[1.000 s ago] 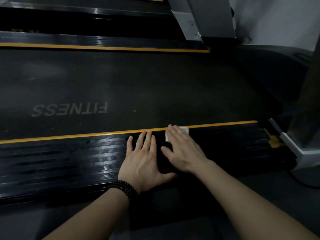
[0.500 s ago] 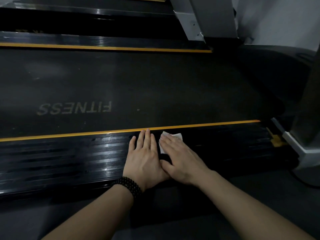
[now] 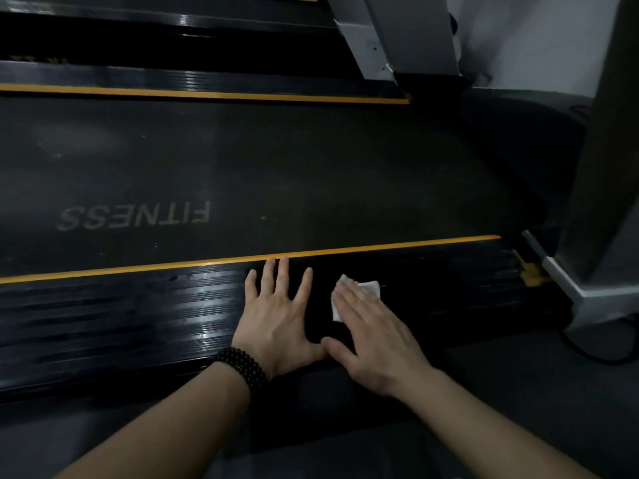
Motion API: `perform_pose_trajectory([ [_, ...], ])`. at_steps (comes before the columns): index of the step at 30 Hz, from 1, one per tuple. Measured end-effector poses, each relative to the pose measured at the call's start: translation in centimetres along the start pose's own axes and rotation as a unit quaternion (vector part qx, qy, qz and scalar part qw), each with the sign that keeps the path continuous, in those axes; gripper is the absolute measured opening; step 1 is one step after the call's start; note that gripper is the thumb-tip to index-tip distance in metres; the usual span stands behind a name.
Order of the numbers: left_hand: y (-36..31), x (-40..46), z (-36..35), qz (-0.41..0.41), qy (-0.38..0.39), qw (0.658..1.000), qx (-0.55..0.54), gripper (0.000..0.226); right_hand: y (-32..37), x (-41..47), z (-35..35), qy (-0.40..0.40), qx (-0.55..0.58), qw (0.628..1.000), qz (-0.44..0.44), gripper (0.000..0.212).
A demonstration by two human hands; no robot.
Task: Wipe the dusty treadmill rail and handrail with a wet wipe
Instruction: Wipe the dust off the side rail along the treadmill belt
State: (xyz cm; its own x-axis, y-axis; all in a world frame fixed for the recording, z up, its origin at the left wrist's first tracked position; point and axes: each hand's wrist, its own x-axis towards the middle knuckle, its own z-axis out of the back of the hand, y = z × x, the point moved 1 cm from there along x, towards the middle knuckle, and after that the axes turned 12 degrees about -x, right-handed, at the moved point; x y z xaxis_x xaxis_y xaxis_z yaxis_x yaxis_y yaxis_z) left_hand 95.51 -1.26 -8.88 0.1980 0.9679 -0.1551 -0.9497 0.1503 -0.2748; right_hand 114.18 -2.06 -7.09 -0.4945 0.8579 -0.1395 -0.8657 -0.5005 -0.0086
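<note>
Black ribbed rail (image 3: 138, 316) under crumpled white wipe (image 3: 363, 288).

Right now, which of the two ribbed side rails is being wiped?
The near rail, on this side of the belt's FITNESS lettering. The right hand presses the white wet wipe flat on it; the far rail has nothing on it.

Crumpled white wet wipe (image 3: 359, 292) on ribbed black rail (image 3: 138, 316)

Glossy ribbed black plastic rail (image 3: 138, 316), matt rubbery belt (image 3: 276, 167), crumpled white cloth-like wipe (image 3: 363, 288), smooth grey metal upright (image 3: 415, 32).
</note>
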Motion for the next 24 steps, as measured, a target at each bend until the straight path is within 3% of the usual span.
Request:
perform_pose_trajectory([
  [3, -0.8, 0.3, -0.3, 0.023, -0.002, 1.000, 0.002, 0.128, -1.0, -1.9, 0.0, 0.000, -0.017, 1.000, 0.016, 0.083],
  [8, -0.8, 0.2, -0.4, 0.019, -0.013, 1.000, -0.003, 0.121, -1.6, 0.8, 0.3, -0.011, 0.013, 0.999, -0.045, 0.093],
  [14, -0.8, 0.2, -0.3, 0.019, -0.005, 1.000, 0.003, 0.127, -0.5, -1.4, -0.3, -0.006, 0.019, 0.998, 0.055, 0.077],
  [19, -0.8, 0.2, -0.5, 0.014, -0.022, 1.000, -0.010, 0.123, -1.9, 1.4, 0.5, -0.017, 0.038, 0.999, -0.021, 0.072],
  [24, -0.7, 0.2, -0.5, 0.010, -0.003, 1.000, -0.002, 0.122, 0.4, 0.0, 0.0, -0.003, 0.028, 0.998, 0.056, 0.076],
])
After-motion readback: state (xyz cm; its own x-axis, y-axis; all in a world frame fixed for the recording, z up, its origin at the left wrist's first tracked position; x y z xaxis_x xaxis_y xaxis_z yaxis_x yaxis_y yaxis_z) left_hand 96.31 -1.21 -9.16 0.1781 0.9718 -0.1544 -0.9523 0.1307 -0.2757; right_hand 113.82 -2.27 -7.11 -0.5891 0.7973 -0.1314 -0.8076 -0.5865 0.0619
